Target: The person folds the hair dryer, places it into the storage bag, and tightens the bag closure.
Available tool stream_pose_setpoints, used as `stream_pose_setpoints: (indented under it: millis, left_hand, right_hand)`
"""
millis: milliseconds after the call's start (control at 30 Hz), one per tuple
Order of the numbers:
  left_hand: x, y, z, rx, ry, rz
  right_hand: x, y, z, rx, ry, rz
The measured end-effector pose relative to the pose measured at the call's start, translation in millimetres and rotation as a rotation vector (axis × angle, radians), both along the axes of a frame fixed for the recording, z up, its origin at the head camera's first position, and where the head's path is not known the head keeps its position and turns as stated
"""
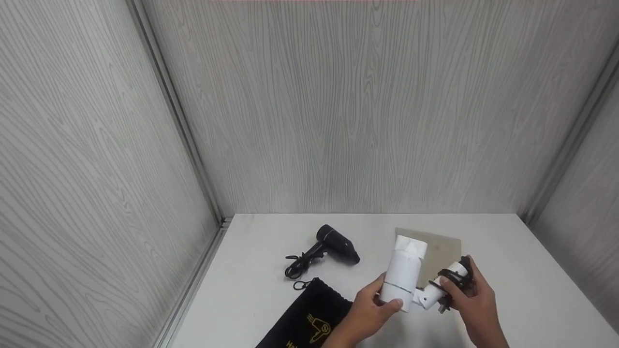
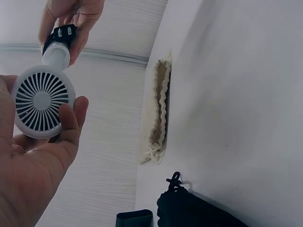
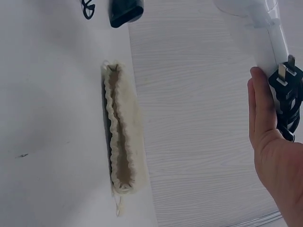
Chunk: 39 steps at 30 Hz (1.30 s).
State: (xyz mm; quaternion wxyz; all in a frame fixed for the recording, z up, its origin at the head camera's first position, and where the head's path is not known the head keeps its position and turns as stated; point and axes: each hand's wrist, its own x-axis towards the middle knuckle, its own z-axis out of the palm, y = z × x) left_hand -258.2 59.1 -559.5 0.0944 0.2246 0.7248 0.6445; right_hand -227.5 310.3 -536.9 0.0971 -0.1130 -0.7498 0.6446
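Observation:
Both hands hold a white hair dryer (image 1: 402, 278) up over the near right part of the table. My left hand (image 1: 363, 310) grips its barrel near the rear end, whose round slotted grille (image 2: 41, 100) faces the left wrist camera. Around the white handle, bent at its hinge, a black cord (image 1: 453, 277) is wound, and my right hand (image 1: 476, 302) grips handle and cord together. A two-pin plug (image 3: 285, 79) sticks out beside the right fingers. Behind the dryer lies a beige drawstring pouch (image 1: 441, 252), its gathered mouth parted in both wrist views.
A black hair dryer (image 1: 339, 245) with a bundled cord lies at the back of the white table (image 1: 251, 261). Nearer, left of the hands, is a black drawstring pouch (image 1: 295, 324) with a yellow dryer print. Grey wood-grain panels (image 1: 338, 106) enclose the back and sides.

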Motion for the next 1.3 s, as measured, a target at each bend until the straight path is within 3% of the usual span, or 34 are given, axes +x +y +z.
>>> stream_pose_setpoints:
  millis: [133, 333, 800, 1033, 1300]
  left_hand:
    - [2.6, -3.2, 1.7, -0.005, -0.001, -0.037]
    - [5.7, -4.8, 3.8, -0.044, 0.061, -0.106]
    - [8.6, -6.6, -1.7, -0.033, 0.011, -0.095]
    - [9.7, -16.2, -5.4, 0.017, -0.058, -0.1]
    - [8.2, -21.9, -14.8, 0.024, -0.037, -0.099]
  right_hand:
    - [2.0, 2.5, 1.5, 0.023, -0.023, 0.065]
    - [4.5, 5.5, 4.2, 0.111, -0.049, 0.19]
    - [8.4, 3.4, -3.4, 0.1, -0.064, 0.19]
    - [6.7, -5.2, -12.2, 0.049, -0.073, 0.19]
    - [2.4, -14.0, -16.8, -0.003, -0.092, 0.176]
